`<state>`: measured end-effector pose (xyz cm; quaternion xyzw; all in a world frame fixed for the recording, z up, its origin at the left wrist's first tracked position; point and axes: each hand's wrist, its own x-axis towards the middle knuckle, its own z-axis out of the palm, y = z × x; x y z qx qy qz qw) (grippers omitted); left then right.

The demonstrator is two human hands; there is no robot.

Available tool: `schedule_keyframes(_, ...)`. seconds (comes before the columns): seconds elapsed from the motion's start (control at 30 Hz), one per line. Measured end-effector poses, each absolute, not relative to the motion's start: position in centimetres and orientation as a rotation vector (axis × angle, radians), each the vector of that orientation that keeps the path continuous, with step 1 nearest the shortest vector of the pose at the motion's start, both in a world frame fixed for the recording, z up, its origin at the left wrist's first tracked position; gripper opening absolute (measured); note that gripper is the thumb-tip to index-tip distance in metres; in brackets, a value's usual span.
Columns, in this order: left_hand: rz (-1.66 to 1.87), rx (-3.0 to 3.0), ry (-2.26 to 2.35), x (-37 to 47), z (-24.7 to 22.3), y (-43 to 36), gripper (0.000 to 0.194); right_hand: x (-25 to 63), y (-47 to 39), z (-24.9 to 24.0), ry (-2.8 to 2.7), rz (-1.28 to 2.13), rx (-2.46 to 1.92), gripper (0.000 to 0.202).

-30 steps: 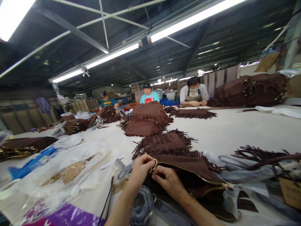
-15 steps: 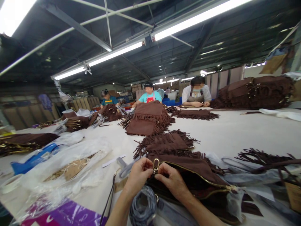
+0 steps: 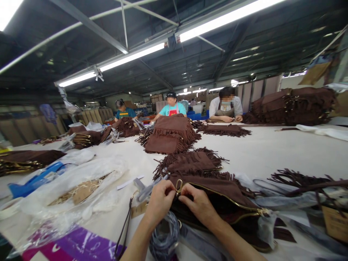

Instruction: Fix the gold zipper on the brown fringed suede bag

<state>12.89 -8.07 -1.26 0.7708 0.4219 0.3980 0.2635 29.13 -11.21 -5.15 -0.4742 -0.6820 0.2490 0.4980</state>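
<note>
A gold snap hook point(image 3: 178, 185) stands upright between my two hands, at the left corner of a dark brown fringed bag point(image 3: 228, 191). My left hand point(image 3: 161, 198) pinches at the hook's left side. From the other side, the thumb and fingers of my right hand point(image 3: 198, 203) are closed at its base. The fingertips hide what joins the hook to the bag. The bag's gold-toothed zipper point(image 3: 239, 205) gapes open beside my right hand. Below my hands lies a coiled grey-wrapped strap point(image 3: 164, 235) with a gold ring.
More brown fringed bags point(image 3: 172, 127) are stacked ahead, with a large pile point(image 3: 293, 105) at the far right. Crumpled clear plastic point(image 3: 108, 174) and a blue object point(image 3: 38, 181) lie left. A purple plastic bag point(image 3: 84, 246) is at the near edge. Several co-workers sit across the table.
The view has shifted slightly, so things at the left sit a little further left. Both hands stay at the snap hook, with only small finger movement.
</note>
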Motion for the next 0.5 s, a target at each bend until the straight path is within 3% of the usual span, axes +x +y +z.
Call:
schedule_keyframes(0.17,1.203,1.772,1.102,12.1,-0.9,-7.5,0.006,29.5,-12.2,-2.7,-1.650,0.496,-1.175,0.016)
schedule_keyframes(0.33,1.009,1.545,0.824,12.7,-0.3,-8.7,0.011,28.7,-12.6,-1.4,-1.376,0.811,-1.007,0.028)
schedule_keyframes(0.5,0.768,1.702,0.679,14.2,-1.0,-10.0,0.009,28.1,-12.7,-0.9,-1.293,0.867,-0.914,0.033)
